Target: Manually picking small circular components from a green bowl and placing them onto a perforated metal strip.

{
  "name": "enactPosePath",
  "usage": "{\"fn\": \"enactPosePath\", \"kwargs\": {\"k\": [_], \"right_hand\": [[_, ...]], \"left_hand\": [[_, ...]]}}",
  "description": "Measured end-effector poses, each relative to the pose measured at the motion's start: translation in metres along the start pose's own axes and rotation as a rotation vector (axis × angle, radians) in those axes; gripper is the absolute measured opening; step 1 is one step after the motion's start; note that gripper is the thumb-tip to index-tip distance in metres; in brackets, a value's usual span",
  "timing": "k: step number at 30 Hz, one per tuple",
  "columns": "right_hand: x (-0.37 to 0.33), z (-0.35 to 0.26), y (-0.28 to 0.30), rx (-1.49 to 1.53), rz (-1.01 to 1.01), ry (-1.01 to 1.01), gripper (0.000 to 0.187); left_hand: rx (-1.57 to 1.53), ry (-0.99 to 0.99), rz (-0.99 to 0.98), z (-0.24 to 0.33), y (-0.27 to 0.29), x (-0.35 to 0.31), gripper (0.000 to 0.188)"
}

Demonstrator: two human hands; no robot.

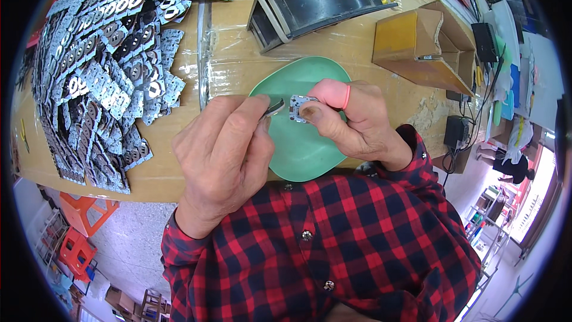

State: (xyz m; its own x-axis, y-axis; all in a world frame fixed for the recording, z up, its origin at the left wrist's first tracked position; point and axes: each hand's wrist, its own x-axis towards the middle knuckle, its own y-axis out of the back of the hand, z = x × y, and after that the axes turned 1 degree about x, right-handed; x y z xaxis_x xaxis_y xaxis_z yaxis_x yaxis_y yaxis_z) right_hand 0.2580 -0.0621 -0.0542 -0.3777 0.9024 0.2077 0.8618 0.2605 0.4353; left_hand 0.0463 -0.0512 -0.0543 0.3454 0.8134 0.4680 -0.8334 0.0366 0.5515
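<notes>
Over a green plastic tray (304,161), my right hand (357,119) pinches a small circuit board (300,108) between thumb and index finger. A pink finger cot (331,93) covers that index fingertip. My left hand (226,143) is closed on a small dark piece with a pale edge (274,108), seen nearly edge-on, so its kind is unclear. A narrow gap separates the two pieces. Both hands are held above the tray, close to my body.
Circuit board panels with round dark parts (107,77) form a large pile on the left of the table. A black curved bin (322,6) lies at the back. An open cardboard box (411,42) stands to the right, beside cables and black adapters (457,131).
</notes>
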Motion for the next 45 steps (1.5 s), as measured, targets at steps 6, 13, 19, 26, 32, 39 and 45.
{"fn": "enactPosePath", "kwargs": {"k": [6,13,19,26,32,39,45], "right_hand": [[0.002,0.002,-0.003,0.005,0.04,0.02,0.012],[0.0,-0.003,-0.005,0.049,0.111,-0.168,0.016],[0.0,-0.003,-0.006,0.013,0.116,-0.212,0.015],[0.003,0.002,-0.013,-0.171,0.23,-0.01,0.008],[0.008,0.004,-0.011,-0.253,0.286,0.041,0.006],[0.006,0.003,-0.008,-0.209,0.298,0.009,0.006],[0.01,-0.006,-0.006,-0.167,0.292,0.004,0.01]], "left_hand": [[-0.001,-0.001,-0.001,-0.001,-0.001,0.0,0.03],[0.009,-0.005,-0.012,0.001,0.0,0.001,0.029],[0.012,0.0,-0.013,0.001,0.0,0.0,0.029],[0.001,0.006,-0.02,0.0,-0.001,0.001,0.029],[0.0,-0.025,0.007,-0.005,-0.006,0.006,0.028],[0.132,-0.05,0.051,-0.004,0.004,0.015,0.026],[0.085,0.111,-0.085,-0.012,0.005,0.008,0.015]]}}
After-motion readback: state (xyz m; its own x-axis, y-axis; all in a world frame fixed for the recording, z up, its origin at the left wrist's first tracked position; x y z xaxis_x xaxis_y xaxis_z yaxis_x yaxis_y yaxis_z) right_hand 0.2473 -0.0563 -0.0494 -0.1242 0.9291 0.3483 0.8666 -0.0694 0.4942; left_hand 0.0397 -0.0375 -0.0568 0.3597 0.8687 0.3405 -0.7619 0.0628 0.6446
